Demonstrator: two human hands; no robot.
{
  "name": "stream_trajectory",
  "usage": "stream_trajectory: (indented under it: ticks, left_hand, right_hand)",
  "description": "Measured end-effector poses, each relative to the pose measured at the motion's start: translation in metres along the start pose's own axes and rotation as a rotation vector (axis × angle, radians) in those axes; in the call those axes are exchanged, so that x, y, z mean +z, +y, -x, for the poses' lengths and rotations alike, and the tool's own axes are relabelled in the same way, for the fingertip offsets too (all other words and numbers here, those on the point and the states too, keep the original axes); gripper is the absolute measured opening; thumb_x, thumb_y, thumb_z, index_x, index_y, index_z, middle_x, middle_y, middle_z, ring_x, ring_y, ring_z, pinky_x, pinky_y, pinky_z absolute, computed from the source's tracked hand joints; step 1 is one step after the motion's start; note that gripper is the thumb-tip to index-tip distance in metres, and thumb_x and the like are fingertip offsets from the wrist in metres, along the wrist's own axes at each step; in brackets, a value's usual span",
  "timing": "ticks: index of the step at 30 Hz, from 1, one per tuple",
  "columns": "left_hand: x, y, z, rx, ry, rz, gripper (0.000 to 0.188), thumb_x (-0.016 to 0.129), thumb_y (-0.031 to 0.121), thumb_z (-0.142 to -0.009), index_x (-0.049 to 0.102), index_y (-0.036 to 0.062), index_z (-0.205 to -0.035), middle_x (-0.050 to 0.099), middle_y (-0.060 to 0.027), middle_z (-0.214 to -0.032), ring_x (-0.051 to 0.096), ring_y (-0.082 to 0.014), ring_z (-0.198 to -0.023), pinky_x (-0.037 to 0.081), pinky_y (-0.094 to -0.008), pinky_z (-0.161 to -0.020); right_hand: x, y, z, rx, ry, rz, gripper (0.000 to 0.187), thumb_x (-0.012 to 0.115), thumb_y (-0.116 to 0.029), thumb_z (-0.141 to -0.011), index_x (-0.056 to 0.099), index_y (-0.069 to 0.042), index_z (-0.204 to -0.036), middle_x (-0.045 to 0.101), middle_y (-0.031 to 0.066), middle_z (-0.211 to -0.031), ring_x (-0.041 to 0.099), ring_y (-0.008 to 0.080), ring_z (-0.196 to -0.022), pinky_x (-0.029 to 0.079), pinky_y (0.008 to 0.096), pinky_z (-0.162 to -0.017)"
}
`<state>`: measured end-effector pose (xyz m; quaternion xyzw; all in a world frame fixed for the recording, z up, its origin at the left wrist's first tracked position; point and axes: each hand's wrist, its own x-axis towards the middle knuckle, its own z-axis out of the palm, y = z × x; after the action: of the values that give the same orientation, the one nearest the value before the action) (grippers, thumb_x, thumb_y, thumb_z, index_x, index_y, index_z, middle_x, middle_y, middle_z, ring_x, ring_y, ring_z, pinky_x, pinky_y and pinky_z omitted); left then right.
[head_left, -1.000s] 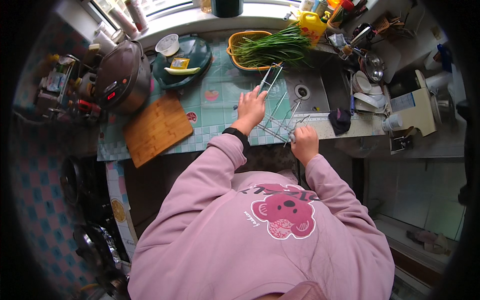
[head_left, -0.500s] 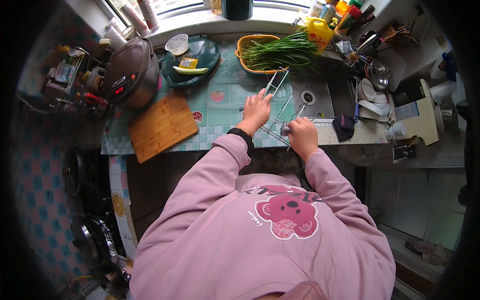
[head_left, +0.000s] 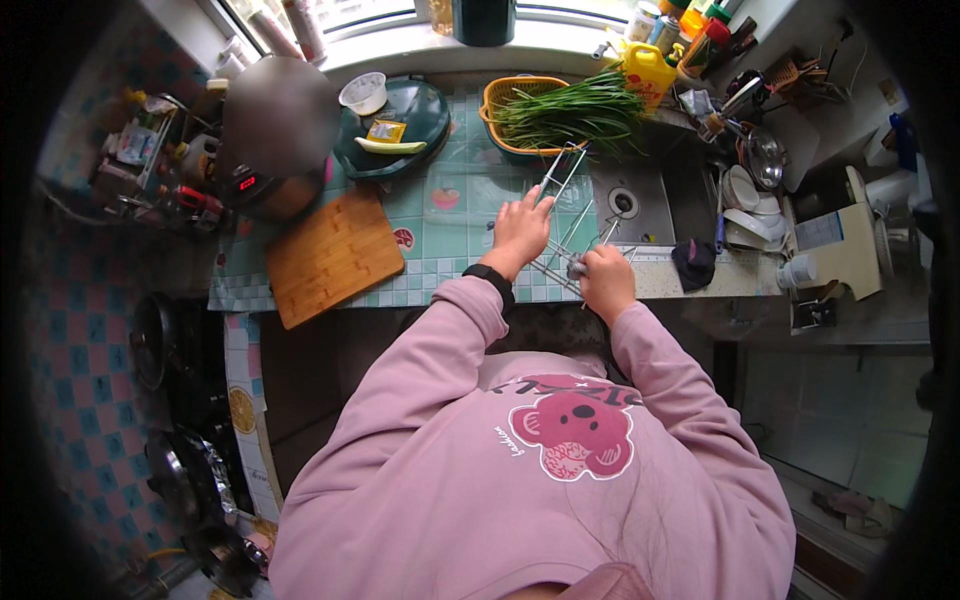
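A metal wire rack [head_left: 566,190] rests at a slant over the counter's front edge beside the sink, its far end close to the vegetable basket. My left hand [head_left: 522,230], a black band at its wrist, grips the rack's left side with the fingers around a bar. My right hand [head_left: 608,282] is closed at the rack's near right end. It pinches a small grey crumpled wad [head_left: 577,267], which looks like a steel-wool scrubber, against the thin bars. The fingertips of my right hand are partly hidden.
An orange basket [head_left: 490,98] of long green leaves stands behind the rack; the sink [head_left: 655,190] is to its right. A wooden cutting board [head_left: 335,255], a dark green lid [head_left: 425,105] and a cooker [head_left: 275,190] are left. Bowls [head_left: 745,205] and a dark cloth [head_left: 693,265] lie right.
The whole view has shifted slightly. My right hand has moved a little toward me along the rack with the wad; my left hand keeps its grip.
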<state>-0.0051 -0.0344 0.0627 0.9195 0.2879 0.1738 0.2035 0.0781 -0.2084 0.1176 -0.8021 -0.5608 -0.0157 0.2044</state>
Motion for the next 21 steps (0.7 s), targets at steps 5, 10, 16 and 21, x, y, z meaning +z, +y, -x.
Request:
stream_trajectory:
  ticks: [5,10,16,21]
  left_hand:
    - [-0.003,0.006,0.0,-0.047,-0.042,0.051,0.036,0.055,0.024,-0.092,0.056,0.0204,-0.128,0.046,-0.0079,-0.143,0.057,-0.0333,-0.11,0.047,-0.047,-0.094]
    - [-0.007,0.005,-0.001,-0.054,-0.058,0.06,0.037,0.055,0.023,-0.092,0.055,0.0201,-0.129,0.044,-0.0084,-0.144,0.057,-0.0339,-0.11,0.05,-0.0465,-0.091]
    - [-0.005,0.003,0.001,-0.01,-0.039,0.063,0.036,0.057,0.023,-0.09,0.056,0.0202,-0.126,0.045,-0.0088,-0.144,0.058,-0.0329,-0.108,0.053,-0.045,-0.085]
    - [-0.002,0.005,0.002,-0.032,-0.069,0.087,0.037,0.056,0.024,-0.092,0.054,0.0197,-0.129,0.043,-0.0087,-0.145,0.056,-0.0354,-0.111,0.052,-0.0468,-0.089]
  right_hand:
    - [0.004,0.0,0.002,-0.02,0.022,0.06,0.007,0.066,-0.005,-0.066,0.063,-0.007,-0.071,0.06,0.0093,-0.081,0.058,0.0301,-0.082,0.05,0.0418,-0.071]
    - [0.024,-0.014,-0.019,-0.089,0.082,0.039,0.008,0.067,-0.005,-0.065,0.061,-0.006,-0.071,0.06,0.0096,-0.08,0.058,0.0301,-0.081,0.05,0.0419,-0.071]
    - [-0.007,0.001,0.004,-0.019,0.002,0.002,0.008,0.066,-0.005,-0.066,0.064,-0.006,-0.074,0.06,0.0093,-0.078,0.058,0.0308,-0.082,0.049,0.043,-0.071]
    - [-0.001,0.0,-0.004,-0.077,-0.015,0.036,0.009,0.066,-0.004,-0.064,0.063,-0.006,-0.072,0.06,0.01,-0.078,0.058,0.0309,-0.081,0.049,0.0427,-0.07]
